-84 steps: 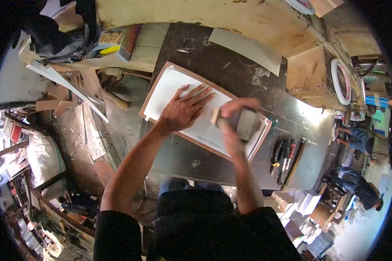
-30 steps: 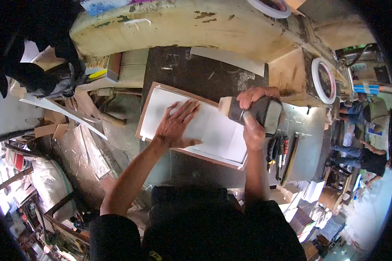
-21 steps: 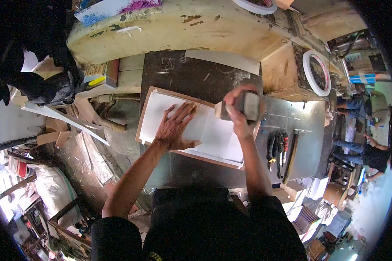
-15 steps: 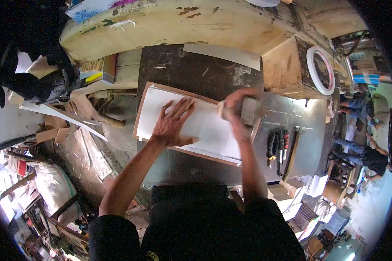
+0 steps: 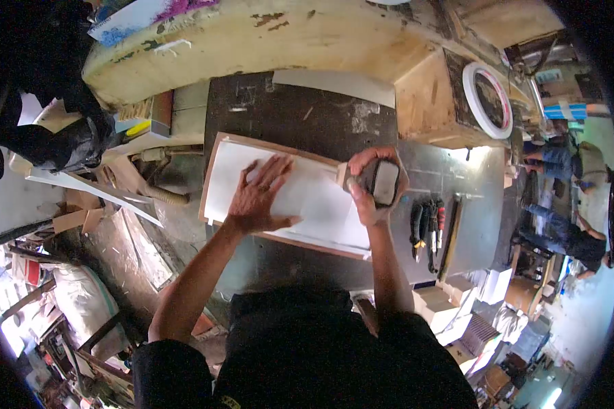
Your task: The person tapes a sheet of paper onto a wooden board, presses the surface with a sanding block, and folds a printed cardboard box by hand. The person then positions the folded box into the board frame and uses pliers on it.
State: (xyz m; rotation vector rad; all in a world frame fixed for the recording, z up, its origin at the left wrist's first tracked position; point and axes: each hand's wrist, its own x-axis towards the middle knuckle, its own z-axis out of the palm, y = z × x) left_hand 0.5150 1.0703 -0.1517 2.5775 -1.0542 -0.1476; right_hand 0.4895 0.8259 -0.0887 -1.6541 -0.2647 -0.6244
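Note:
A white sheet (image 5: 314, 195) lies on a brown-edged board (image 5: 209, 178), set at a slant on the dark worktop. My left hand (image 5: 256, 194) rests flat on the sheet's left half, its fingers spread. At the board's right end, my right hand (image 5: 372, 167) is wrapped around a dark-rimmed block (image 5: 387, 183) with a pale, flat face. A light tan part sticks out on its left side. What kind of tool it is, I cannot make out, nor whether it touches the sheet.
Hand tools with black and red handles (image 5: 428, 225) lie right of the board, beside a long narrow bar (image 5: 451, 235). A white tape roll (image 5: 487, 101) leans at the upper right. A worn cream machine body (image 5: 252, 41) borders the worktop's far side. People (image 5: 559, 225) are farther right.
My right hand, blurred by motion before, now shows sharply with the block still in it. My left hand stays flat on the sheet. The whole view has shifted slightly.

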